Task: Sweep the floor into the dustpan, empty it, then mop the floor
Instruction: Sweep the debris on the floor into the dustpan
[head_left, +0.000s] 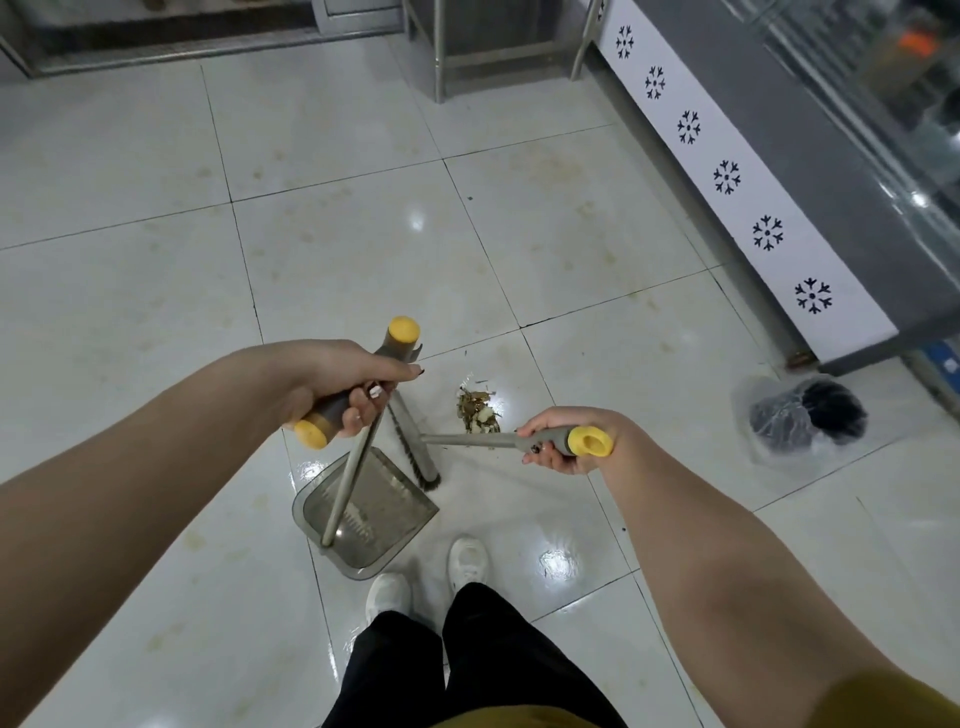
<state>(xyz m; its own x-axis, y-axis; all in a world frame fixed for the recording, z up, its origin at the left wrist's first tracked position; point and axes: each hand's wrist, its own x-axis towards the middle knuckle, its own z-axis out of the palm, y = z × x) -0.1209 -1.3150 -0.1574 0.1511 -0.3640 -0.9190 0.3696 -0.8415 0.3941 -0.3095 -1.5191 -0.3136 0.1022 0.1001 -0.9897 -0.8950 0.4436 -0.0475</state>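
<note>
My left hand (337, 387) grips a grey handle with yellow ends; a metal rod runs from it down to the grey dustpan (382, 512), which rests on the tiled floor just ahead of my feet. My right hand (563, 439) grips the yellow-capped handle of the broom (470, 440). The broom's dark brush head (415, 452) stands on the floor at the dustpan's far right edge. A small pile of brownish debris (475, 410) lies just right of the brush head, apart from the pan. A few specks lie scattered on the tiles around it.
A black bin lined with a clear bag (808, 415) stands on the floor to the right. A long cabinet with a white snowflake-patterned panel (727, 176) runs along the right side. Metal table legs (439, 52) stand at the far end. My white shoes (467, 561) are right behind the dustpan.
</note>
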